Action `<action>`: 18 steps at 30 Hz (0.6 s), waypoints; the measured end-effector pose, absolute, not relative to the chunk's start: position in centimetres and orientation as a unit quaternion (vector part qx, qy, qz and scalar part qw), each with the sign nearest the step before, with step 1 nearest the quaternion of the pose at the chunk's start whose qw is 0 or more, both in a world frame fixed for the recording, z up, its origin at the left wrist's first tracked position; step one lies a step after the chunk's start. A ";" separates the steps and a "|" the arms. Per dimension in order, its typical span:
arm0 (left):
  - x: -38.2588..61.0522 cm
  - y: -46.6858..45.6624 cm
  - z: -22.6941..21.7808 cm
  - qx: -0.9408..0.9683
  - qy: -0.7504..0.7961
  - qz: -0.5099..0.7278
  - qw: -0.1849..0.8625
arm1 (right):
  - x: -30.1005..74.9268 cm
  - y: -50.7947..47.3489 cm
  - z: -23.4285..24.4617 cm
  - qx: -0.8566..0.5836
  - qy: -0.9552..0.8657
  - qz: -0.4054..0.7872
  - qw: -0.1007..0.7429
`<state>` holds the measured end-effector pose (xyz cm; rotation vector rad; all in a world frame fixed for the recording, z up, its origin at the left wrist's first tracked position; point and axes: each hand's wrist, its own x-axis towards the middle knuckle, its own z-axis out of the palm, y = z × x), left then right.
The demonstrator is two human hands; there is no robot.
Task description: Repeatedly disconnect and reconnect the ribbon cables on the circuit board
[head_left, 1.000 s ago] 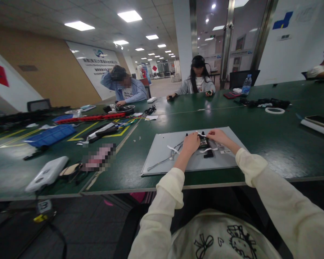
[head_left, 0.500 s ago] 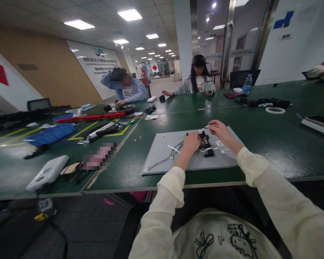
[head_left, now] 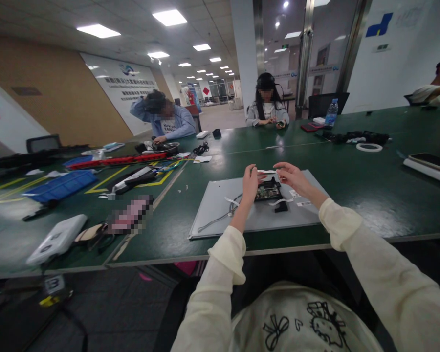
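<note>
A short white strip (head_left: 267, 171) is stretched level between my two hands, above the far side of a flat grey panel (head_left: 214, 208). My left hand (head_left: 250, 185) is closed on its left end, and my right hand (head_left: 293, 178) pinches the right end. Just below them, a black-framed circuit board (head_left: 267, 192) lies on the panel. Another white strip (head_left: 281, 201) crosses near the board's front edge, beside a small black block (head_left: 280, 207). Grey cable (head_left: 215, 222) runs over the panel's left part, with one more white strip (head_left: 231, 201) near it.
On the green table (head_left: 161, 244), a white device (head_left: 58, 238), a pink phone (head_left: 132, 214) and a blue tray (head_left: 60, 186) lie to the left. A tape roll (head_left: 369, 147), a bottle (head_left: 331, 114) and a phone on a white box (head_left: 434, 165) are right. Two people sit opposite.
My left hand has moved off the board, up and left, onto the strip's other end. The strip now spans both hands. The person opposite has drawn one hand back.
</note>
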<state>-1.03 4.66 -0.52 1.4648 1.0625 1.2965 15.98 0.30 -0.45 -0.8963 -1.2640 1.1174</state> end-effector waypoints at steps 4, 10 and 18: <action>-1.4 5.0 -0.5 0.560 0.417 0.565 0.439 | 15.8 0.2 -0.4 -0.417 -0.575 0.443 0.547; -2.0 5.4 -0.8 0.585 0.443 0.577 0.360 | 15.9 0.6 -0.9 -0.492 -0.622 0.349 0.500; -2.2 5.1 -1.0 0.638 0.447 0.582 0.234 | 15.9 0.6 -1.1 -0.514 -0.630 0.328 0.481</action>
